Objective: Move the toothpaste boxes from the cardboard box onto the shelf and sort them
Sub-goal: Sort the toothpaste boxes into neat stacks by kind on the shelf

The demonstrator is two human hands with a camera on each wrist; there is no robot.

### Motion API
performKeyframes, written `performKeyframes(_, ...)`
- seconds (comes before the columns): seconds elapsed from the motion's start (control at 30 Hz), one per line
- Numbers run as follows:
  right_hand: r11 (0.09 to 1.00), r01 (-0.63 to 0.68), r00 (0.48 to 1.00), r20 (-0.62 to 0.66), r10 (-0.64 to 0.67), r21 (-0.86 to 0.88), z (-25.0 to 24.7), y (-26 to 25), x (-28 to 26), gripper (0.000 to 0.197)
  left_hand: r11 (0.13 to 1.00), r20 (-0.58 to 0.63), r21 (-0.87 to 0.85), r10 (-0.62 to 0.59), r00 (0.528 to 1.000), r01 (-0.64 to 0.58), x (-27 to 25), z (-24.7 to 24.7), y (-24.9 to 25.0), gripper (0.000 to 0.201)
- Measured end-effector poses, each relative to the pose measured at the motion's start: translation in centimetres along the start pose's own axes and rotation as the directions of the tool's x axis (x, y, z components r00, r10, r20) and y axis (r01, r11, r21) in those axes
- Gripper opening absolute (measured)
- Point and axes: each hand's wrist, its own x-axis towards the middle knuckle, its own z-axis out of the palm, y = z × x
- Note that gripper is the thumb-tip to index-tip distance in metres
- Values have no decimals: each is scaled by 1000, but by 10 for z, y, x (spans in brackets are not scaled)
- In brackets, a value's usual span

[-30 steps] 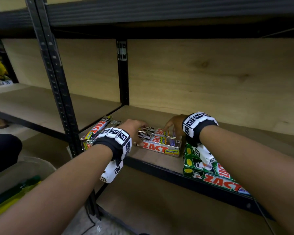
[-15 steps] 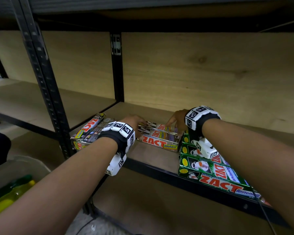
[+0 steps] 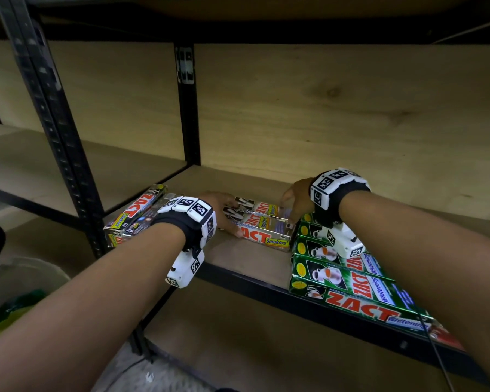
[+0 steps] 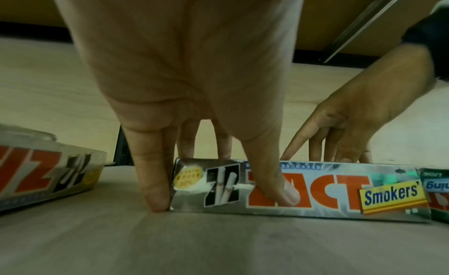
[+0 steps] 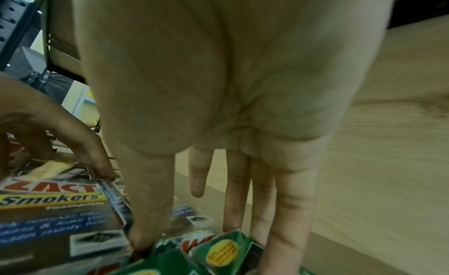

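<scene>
Silver box (image 3: pixel 262 226) flat on shelf (image 3: pixel 246 258) btwn silver pile (image 3: pixel 136 213) & green stack (image 3: pixel 348 281), L hand (image 4: pixel 194 87) fingers spread over its left end, R hand (image 3: pixel 296 198) fingers straight at right end; prob light, stiff, glossy/slippy card, so best squeezed end-to-end.
</scene>
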Motion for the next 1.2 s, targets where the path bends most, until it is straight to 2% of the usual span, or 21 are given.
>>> performKeyframes(0.1, 999, 22, 1000, -11, -21, 45, -2, 3, -11, 72, 1000, -12, 2, -16, 1000, 16, 3, -2, 4, 82)
performKeyframes(0.23, 1000, -4, 998, -58, 5, 13, 5, 9, -12, 59, 999, -33, 25, -36, 999, 36, 6, -1, 8, 78)
performKeyframes(0.4, 999, -41, 993, -112, 40, -13, 10, 4, -4, 55, 999, -26, 29, -46, 999, 46, 7, -2, 10, 79)
performKeyframes(0.5, 1000, -11, 993, -122, 8, -23, 10, 5, 2, 48, 998, -40, 32, -55, 998, 56, 6, 0, 10, 79)
performKeyframes(0.63, 1000, -16, 996, -89, 14, -26, 11, 7, 4, 50, 997, -42, 34, -68, 997, 69, 6, 2, 10, 81)
performKeyframes(0.77, 999, -2, 995, -103, 6, 40, 13, 13, 0, 42, 998, -32, 21, -67, 997, 67, 3, 4, 11, 85)
performKeyframes(0.93, 996, 3, 997, -76, 4, 93, 11, 9, -15, 52, 999, -47, 24, -42, 998, 43, -10, 1, 12, 94)
performKeyframes(1.0, 997, 34, 996, -87, -28, 63, 8, -1, -19, 56, 998, -95, 54, -26, 995, 31, -19, -4, 12, 87)
performKeyframes(1.13, 991, 130, 986, -113, -126, 30, -1, -38, -36, 48, 991, -197, 133, -2, 980, 29, -43, -26, 0, 53)
performKeyframes(1.2, 979, 202, 970, -143, -199, 10, -5, -63, -44, 44, 985, -224, 161, -31, 974, 68, -56, -39, -14, 49)
